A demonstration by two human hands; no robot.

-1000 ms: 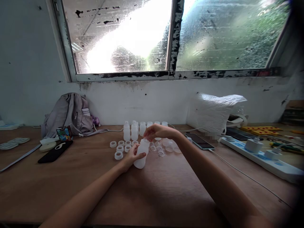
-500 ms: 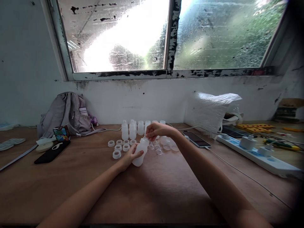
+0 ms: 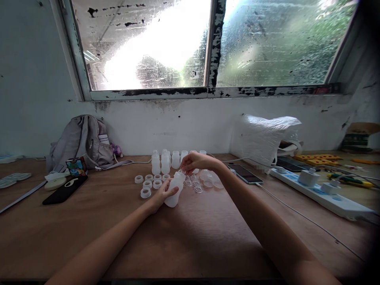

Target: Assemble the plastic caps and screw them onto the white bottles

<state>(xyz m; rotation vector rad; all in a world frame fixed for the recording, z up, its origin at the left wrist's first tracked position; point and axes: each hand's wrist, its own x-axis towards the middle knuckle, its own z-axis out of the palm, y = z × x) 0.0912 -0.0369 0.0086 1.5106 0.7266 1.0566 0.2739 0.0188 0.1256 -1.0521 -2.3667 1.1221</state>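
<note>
My left hand [image 3: 162,195] grips a translucent white plastic bottle [image 3: 174,190], tilted, with its base near the wooden table [image 3: 190,233]. My right hand [image 3: 194,162] pinches at the bottle's neck with closed fingers; what is between them is too small to make out. Behind stand several more white bottles [image 3: 166,160] in a row. White ring collars [image 3: 147,184] lie left of the held bottle. Clear small parts [image 3: 204,184] lie to its right.
A grey backpack [image 3: 81,140] leans on the wall at back left, with a small colourful box [image 3: 74,166] and a black phone [image 3: 63,190] before it. At right lie a phone [image 3: 245,174] on a cable, a white power strip [image 3: 320,194] and a white plastic bag [image 3: 264,140].
The view shifted slightly. My right hand's fingers have worked a little at the bottle's neck; the left hand keeps its grip on the bottle.
</note>
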